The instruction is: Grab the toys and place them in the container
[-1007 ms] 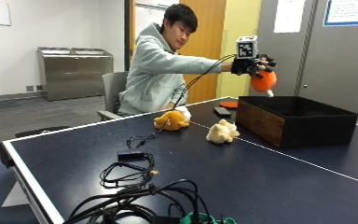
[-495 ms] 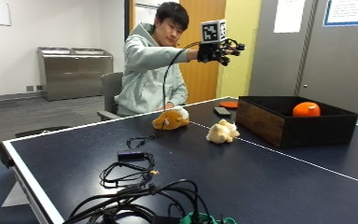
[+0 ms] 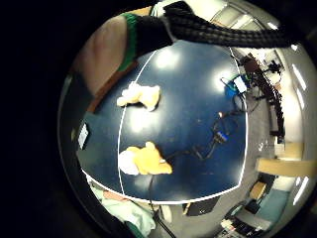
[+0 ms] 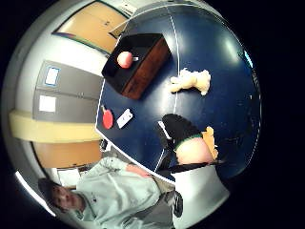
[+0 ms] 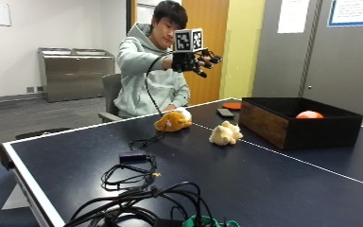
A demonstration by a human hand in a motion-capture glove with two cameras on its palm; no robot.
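The gloved hand [image 5: 197,60] hangs empty, fingers relaxed, high above the two toys [image 5: 173,120] [image 5: 225,133] lying beside the box [image 5: 276,124]. A careless descent might snag the cable [image 5: 145,140].

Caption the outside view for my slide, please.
Gloved hand raised empty above two plush toys; orange toy in box.

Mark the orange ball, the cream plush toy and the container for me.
orange ball [image 5: 309,114]: outside view, its visible top inside the container.
cream plush toy [image 5: 225,134]: outside view, its body, on the table.
container [image 5: 270,125]: outside view, its wooden side wall.
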